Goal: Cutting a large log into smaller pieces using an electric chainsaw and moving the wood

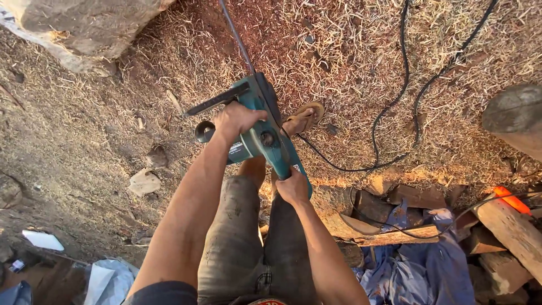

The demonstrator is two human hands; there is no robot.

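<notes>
The left hand (237,120) is closing tight around the front handle of a teal chainsaw (265,133), fingers wrapping over the black bar near the saw's far left side. The right hand (292,187) is gripping the rear handle at the near end of the same saw, fingers curling under it. The saw is hanging in the air above the person's legs, in the middle of the scene, with its thin bar (236,36) pointing far up over ground covered in wood shavings. A foot in a sandal (302,118) is standing just right of the saw body. A black cable (389,113) is looping across the shavings to the right. Split wood pieces (389,231) and a blue cloth (429,265) are lying at the near right, and a big log (84,25) is resting at the far left.
</notes>
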